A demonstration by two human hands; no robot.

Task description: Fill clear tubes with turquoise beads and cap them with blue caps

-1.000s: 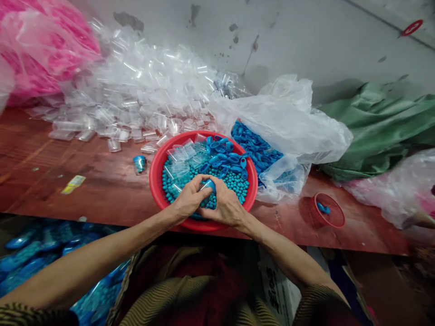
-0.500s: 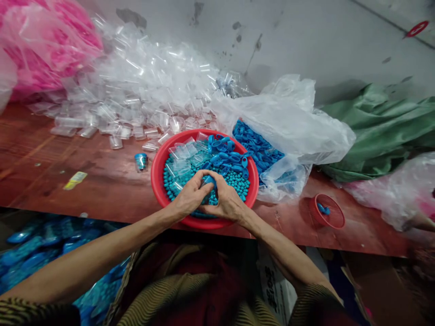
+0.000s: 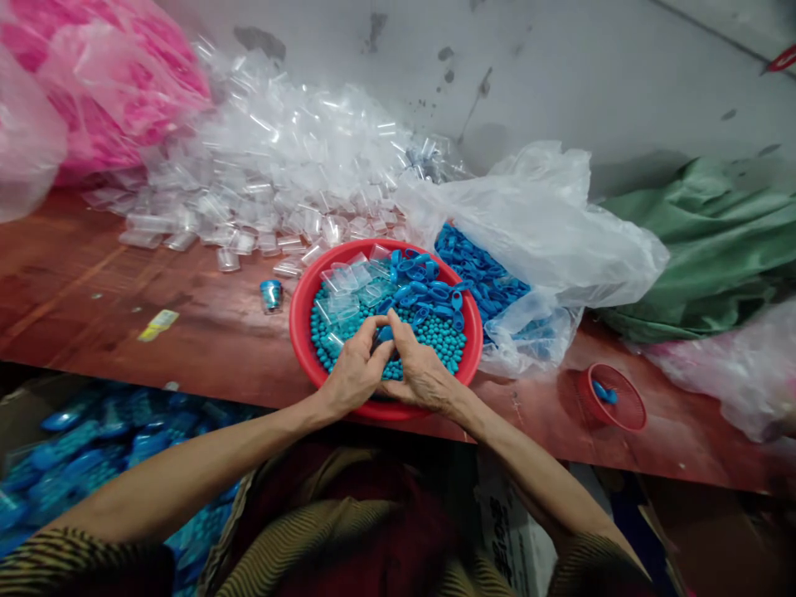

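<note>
Above the near part of a red plastic basin (image 3: 299, 340), my left hand (image 3: 357, 365) and my right hand (image 3: 423, 369) are closed around a small blue-capped container (image 3: 385, 334). My fingers cover most of it, and only a bit of blue shows between them. Under my hands the basin is filled with turquoise beads (image 3: 439, 344). Clear plastic cups (image 3: 342, 286) lie on the beads at the left, and blue caps (image 3: 429, 290) lie at the back right.
Left of the basin stands a bead-filled cup with a blue cap (image 3: 271, 296). Behind is a heap of clear cups (image 3: 267, 166). A bag of blue caps (image 3: 478, 265) touches the basin's right. A small red basket (image 3: 613, 398) is farther right; filled containers (image 3: 93, 456) lie below left.
The view has shifted, so the table's things appear farther right. Both hands stay together over the basin, and my fingers have closed in further, hiding more of the blue-capped container.
</note>
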